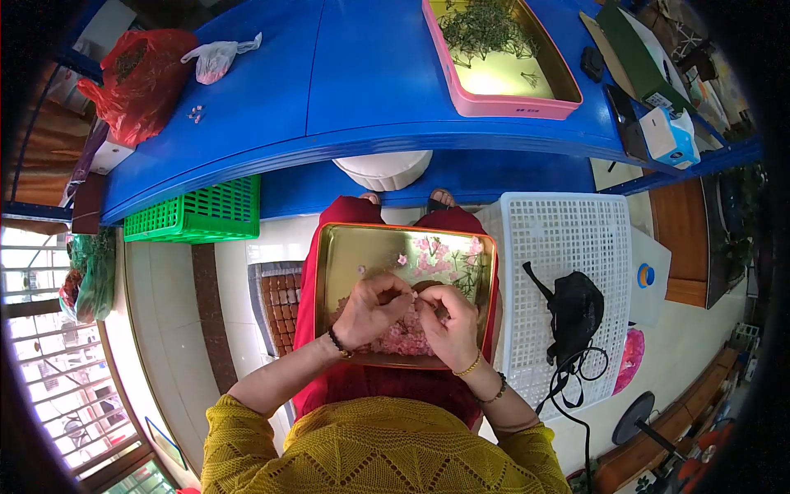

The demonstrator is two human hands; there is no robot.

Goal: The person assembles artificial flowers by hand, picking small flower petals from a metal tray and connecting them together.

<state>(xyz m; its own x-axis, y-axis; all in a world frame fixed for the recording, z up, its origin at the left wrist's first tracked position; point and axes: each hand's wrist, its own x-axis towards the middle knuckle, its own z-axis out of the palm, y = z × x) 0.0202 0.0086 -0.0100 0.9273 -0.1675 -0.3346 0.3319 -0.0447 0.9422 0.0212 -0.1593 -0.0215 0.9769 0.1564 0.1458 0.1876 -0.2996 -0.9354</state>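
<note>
Now a small blossom (pixel 414 298) sits over the tray (pixel 346 255), between my left hand (pixel 370 313) and right hand (pixel 451 327); the fingers of both look pinched together on it. I'd grip lightly, since petals probably bruise easily, and work low so loose bits land on the pile (pixel 403 342) below. The tray rests on the lap (pixel 329 393); beyond, on the counter (pixel 378 66), a pink tray (pixel 510 107) holds stems (pixel 485 33).

A head-worn camera looks forward and steeply down from close above the tray (pixel 346 249); its wide, curved field, dark at the corners, runs from the yellow sweater (pixel 378 449) nearest to the blue table (pixel 247 99) far; barred window (pixel 62 354) left, white crate (pixel 527 247) right.
</note>
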